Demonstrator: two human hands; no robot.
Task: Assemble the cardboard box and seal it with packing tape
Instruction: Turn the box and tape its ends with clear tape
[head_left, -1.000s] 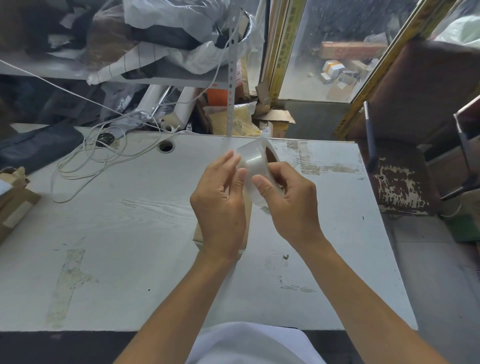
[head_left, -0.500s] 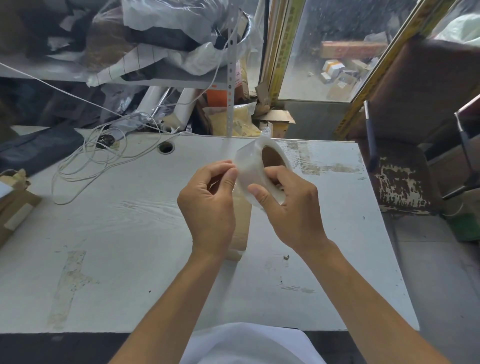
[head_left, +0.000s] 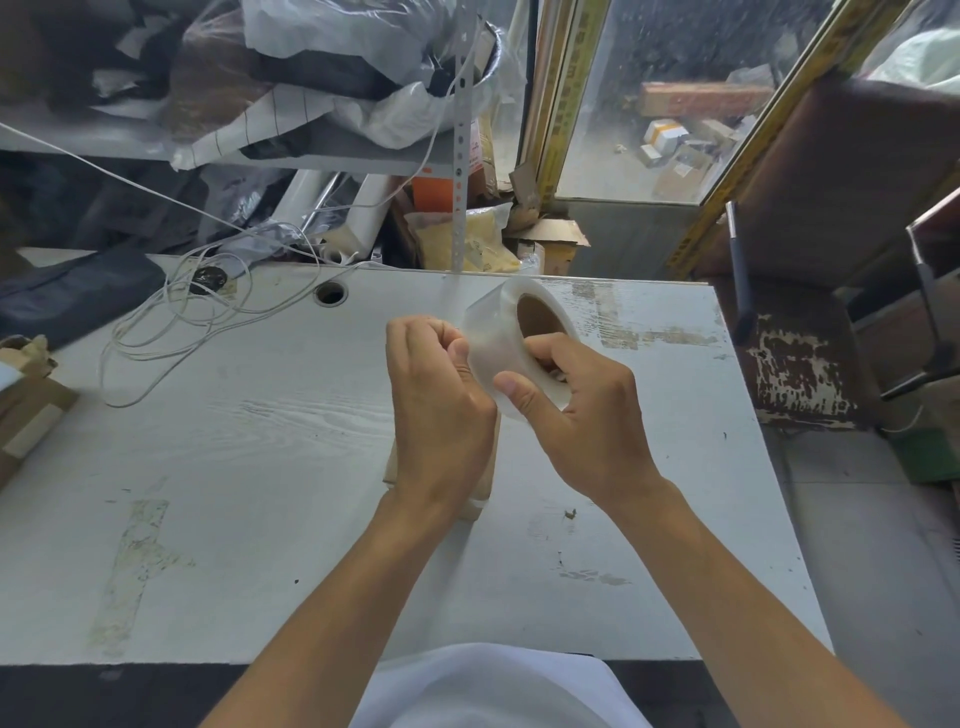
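A worn white wooden table is spread beneath both hands. A small brown cardboard box is seen directly under the left hand. A clear packing tape roll is gripped by the right hand, while its surface is pinched by curled left fingers.

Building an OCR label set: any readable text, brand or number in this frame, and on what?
None legible.
Yellow window-frame strip: printed marks, too blurred to read.
Orange box: no readable print.
Tape roll, in the right hand: plain.
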